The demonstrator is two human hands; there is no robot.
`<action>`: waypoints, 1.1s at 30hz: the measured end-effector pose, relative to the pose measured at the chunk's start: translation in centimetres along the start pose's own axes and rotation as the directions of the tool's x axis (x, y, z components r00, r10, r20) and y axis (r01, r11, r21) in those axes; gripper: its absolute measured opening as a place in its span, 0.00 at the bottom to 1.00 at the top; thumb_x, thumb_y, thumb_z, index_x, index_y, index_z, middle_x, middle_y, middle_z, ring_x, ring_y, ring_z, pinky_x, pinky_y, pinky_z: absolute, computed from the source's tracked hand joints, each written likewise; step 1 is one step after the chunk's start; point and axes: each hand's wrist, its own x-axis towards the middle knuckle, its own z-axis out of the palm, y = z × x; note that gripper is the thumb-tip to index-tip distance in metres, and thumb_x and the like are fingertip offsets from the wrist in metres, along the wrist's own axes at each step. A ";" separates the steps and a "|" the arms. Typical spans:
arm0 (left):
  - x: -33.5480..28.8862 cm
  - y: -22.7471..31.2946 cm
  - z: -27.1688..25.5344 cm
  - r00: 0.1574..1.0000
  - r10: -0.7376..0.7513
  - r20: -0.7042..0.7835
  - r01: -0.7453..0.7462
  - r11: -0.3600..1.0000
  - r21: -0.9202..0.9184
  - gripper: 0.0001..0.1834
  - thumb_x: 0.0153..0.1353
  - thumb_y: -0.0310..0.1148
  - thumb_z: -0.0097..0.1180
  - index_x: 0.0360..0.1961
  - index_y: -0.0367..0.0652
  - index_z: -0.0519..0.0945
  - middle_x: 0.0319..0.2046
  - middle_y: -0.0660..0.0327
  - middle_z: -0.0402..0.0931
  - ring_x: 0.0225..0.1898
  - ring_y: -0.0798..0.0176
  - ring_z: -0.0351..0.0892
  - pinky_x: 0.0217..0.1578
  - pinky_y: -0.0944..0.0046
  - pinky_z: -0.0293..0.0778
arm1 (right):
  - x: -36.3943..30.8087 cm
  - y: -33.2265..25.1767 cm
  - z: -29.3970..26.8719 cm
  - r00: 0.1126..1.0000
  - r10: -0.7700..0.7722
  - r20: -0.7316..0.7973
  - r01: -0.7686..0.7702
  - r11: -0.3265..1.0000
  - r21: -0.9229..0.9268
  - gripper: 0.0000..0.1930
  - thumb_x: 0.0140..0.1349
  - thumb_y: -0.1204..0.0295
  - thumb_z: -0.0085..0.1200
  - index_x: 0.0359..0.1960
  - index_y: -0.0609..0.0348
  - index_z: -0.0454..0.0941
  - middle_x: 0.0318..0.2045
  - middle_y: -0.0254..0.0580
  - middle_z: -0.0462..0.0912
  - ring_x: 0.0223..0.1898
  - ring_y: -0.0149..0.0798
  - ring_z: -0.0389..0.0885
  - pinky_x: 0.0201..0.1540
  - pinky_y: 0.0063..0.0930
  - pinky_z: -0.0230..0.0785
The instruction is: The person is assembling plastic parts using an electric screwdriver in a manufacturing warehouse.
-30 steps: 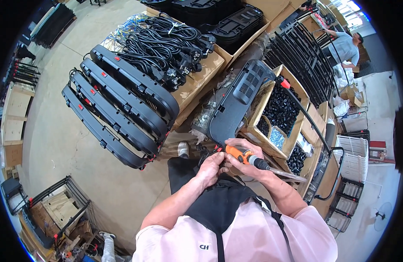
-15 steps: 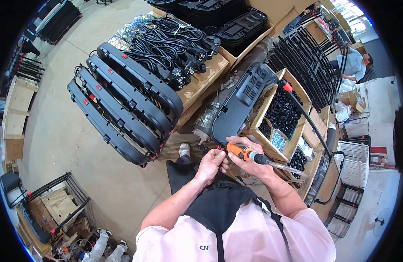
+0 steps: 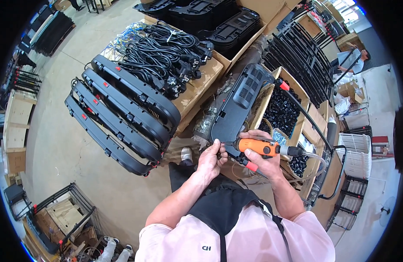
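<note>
Orange casing fills the right hand (image 3: 269, 165), whose fingers and thumb are wrapped around a powered driver (image 3: 256, 147) with its slim tip aimed at 9 o'clock. That tip ends at the left hand (image 3: 209, 161), its thumb and forefinger almost closed and its other fingers curled over small dark pieces (image 3: 219, 155), too small to identify; whether tip and fingertips touch, I cannot tell. A clear hose (image 3: 322, 165) loops off the driver's rear at 3 o'clock. Just beyond the hands, at 12 o'clock, a black plastic housing (image 3: 230, 117) with a vented hump lies with its rounded near end close to the driver's tip. At 1 o'clock a wooden crate (image 3: 261, 106) holds a heap of small black parts (image 3: 280, 107). Farther out, at 10 o'clock, four similar housings (image 3: 129, 102) with red switches stand on edge in a row. Bundled black cables with plugs (image 3: 162, 56) lie on cardboard at 11 o'clock, and more black shells (image 3: 232, 32) are stacked in a carton at 12. A white basket (image 3: 354, 157) sits at 3 o'clock; a co-worker (image 3: 355, 63) appears at 2, well apart.
</note>
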 end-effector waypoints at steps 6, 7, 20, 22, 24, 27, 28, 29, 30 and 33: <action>2.0 1.2 0.8 0.995 -0.037 0.090 0.054 0.981 -0.187 0.14 0.79 0.44 0.54 0.47 0.44 0.80 0.31 0.66 0.78 0.31 0.68 0.79 0.33 0.69 0.82 | 0.7 0.0 0.4 1.000 -0.019 -0.025 0.016 0.994 -0.110 0.29 0.62 0.76 0.67 0.64 0.63 0.69 0.60 0.55 0.81 0.64 0.46 0.80 0.69 0.44 0.72; 2.3 1.3 0.7 0.995 -0.044 0.092 0.060 0.981 -0.182 0.14 0.79 0.44 0.54 0.47 0.44 0.80 0.31 0.66 0.78 0.31 0.68 0.79 0.33 0.69 0.82 | 0.8 0.0 0.4 0.999 -0.026 -0.028 0.023 0.994 -0.110 0.29 0.62 0.76 0.67 0.64 0.63 0.69 0.60 0.54 0.81 0.64 0.45 0.80 0.69 0.44 0.71; 4.5 3.3 1.6 0.985 -0.120 0.123 0.138 0.979 -0.150 0.15 0.79 0.46 0.52 0.49 0.46 0.79 0.32 0.67 0.77 0.33 0.67 0.79 0.36 0.66 0.81 | 4.0 -0.9 1.2 0.999 -0.017 -0.031 0.009 0.971 -0.238 0.27 0.63 0.78 0.65 0.63 0.64 0.71 0.61 0.53 0.81 0.64 0.44 0.80 0.69 0.41 0.71; 4.7 3.7 1.5 0.986 -0.125 0.107 0.139 0.980 -0.139 0.16 0.79 0.47 0.52 0.50 0.46 0.79 0.32 0.67 0.77 0.33 0.67 0.80 0.36 0.66 0.82 | 4.7 -1.0 1.5 1.000 0.000 -0.028 -0.007 0.967 -0.254 0.27 0.63 0.79 0.65 0.63 0.64 0.71 0.61 0.53 0.81 0.64 0.44 0.79 0.69 0.41 0.71; 4.8 4.0 1.3 0.980 -0.106 0.167 0.128 0.984 -0.127 0.19 0.81 0.48 0.46 0.51 0.45 0.79 0.36 0.65 0.80 0.37 0.66 0.81 0.40 0.64 0.82 | 5.4 -1.0 1.9 1.000 0.017 -0.022 -0.023 0.962 -0.271 0.27 0.63 0.80 0.65 0.63 0.63 0.71 0.61 0.53 0.81 0.64 0.44 0.79 0.69 0.41 0.71; 4.5 4.0 1.7 0.982 -0.101 0.161 0.123 0.984 -0.132 0.19 0.82 0.44 0.45 0.55 0.39 0.77 0.38 0.61 0.79 0.37 0.63 0.82 0.41 0.62 0.83 | 6.2 -0.7 2.4 0.999 0.016 -0.033 -0.025 0.957 -0.289 0.27 0.62 0.80 0.65 0.63 0.63 0.71 0.61 0.53 0.81 0.64 0.44 0.79 0.69 0.41 0.71; 4.2 4.2 1.8 0.982 -0.101 0.159 0.124 0.983 -0.138 0.19 0.82 0.44 0.45 0.55 0.39 0.77 0.38 0.61 0.79 0.37 0.63 0.82 0.41 0.62 0.83 | 6.5 -0.4 2.5 0.999 0.014 -0.036 -0.024 0.956 -0.294 0.27 0.63 0.80 0.65 0.63 0.63 0.71 0.61 0.53 0.81 0.64 0.44 0.79 0.69 0.41 0.71; 4.0 4.3 1.8 0.977 -0.117 0.178 0.134 0.987 -0.085 0.19 0.83 0.42 0.43 0.56 0.37 0.76 0.41 0.59 0.80 0.40 0.62 0.82 0.43 0.61 0.83 | 6.8 -0.2 2.6 0.999 0.012 -0.038 -0.023 0.954 -0.299 0.27 0.63 0.80 0.65 0.63 0.63 0.72 0.61 0.53 0.81 0.64 0.44 0.79 0.69 0.40 0.71; 3.7 4.4 1.8 0.971 -0.134 0.197 0.143 0.989 -0.031 0.18 0.83 0.40 0.41 0.57 0.36 0.75 0.44 0.57 0.81 0.43 0.60 0.83 0.46 0.60 0.83 | 7.1 -0.2 2.8 0.999 0.016 -0.033 -0.025 0.953 -0.301 0.27 0.63 0.80 0.65 0.63 0.63 0.72 0.61 0.53 0.81 0.64 0.44 0.79 0.69 0.40 0.71; 3.2 4.9 1.2 0.961 -0.140 0.236 0.144 0.990 0.001 0.17 0.83 0.37 0.41 0.58 0.35 0.74 0.48 0.54 0.81 0.47 0.58 0.84 0.50 0.58 0.83 | 7.8 0.1 3.1 0.997 0.062 -0.042 -0.071 0.960 -0.270 0.26 0.63 0.80 0.64 0.63 0.63 0.72 0.61 0.53 0.81 0.63 0.43 0.80 0.69 0.40 0.72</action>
